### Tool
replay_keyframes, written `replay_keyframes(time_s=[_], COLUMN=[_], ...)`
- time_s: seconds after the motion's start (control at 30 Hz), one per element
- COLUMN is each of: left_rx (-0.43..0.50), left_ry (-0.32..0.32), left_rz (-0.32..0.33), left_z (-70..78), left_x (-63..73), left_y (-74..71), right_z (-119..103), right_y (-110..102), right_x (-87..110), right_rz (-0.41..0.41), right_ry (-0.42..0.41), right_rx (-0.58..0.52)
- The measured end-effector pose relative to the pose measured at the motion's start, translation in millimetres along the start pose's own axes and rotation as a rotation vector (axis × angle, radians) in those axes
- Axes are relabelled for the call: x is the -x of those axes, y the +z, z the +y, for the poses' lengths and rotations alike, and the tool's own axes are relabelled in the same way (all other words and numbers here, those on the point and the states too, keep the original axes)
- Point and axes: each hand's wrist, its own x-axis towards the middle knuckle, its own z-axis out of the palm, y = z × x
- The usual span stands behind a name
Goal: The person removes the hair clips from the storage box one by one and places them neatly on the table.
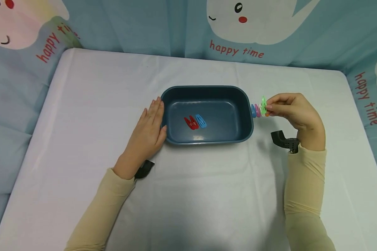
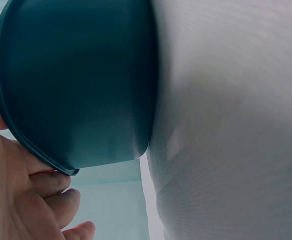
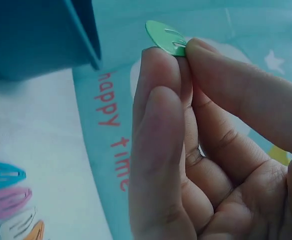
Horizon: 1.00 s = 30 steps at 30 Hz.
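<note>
My right hand (image 1: 296, 109) pinches a green snap hair clip (image 3: 167, 39) between thumb and fingertips, raised just beyond the right end of a dark blue bin (image 1: 207, 139). Below it on the table lies a row of hair clips: blue (image 3: 4, 175), pink (image 3: 9, 201), white (image 3: 16, 224) and orange (image 3: 35, 231). Inside the bin, on its floor, are red hair clips (image 1: 191, 122) and a light blue one (image 1: 201, 121). With fingers straight, my left hand (image 1: 147, 127) rests against the bin's left end, touching its rim in the left wrist view.
A white cloth (image 1: 188, 195) covers the table. Pale blue curtains (image 1: 138, 28) with cartoon prints and red lettering hang behind and at both sides. A black wrist mount (image 1: 284, 141) sits at the right wrist, another black mount (image 1: 144, 169) at the left.
</note>
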Motion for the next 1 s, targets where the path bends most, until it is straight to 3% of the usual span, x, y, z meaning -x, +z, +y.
replay_keyframes(time_s=[0.53,1.0], left_rx=[0.007,0.007], left_ry=[0.014,0.007], left_rz=[0.025,0.021], left_z=[-0.2,0.1], left_x=[0.0,-0.3], left_y=[2.4,2.3], right_z=[15.5,30.9], right_y=[-30.2,-44.7], right_x=[0.8,-1.2], right_rz=[0.220,0.264], right_ry=[0.137,0.182], right_rx=[-0.045,-0.046])
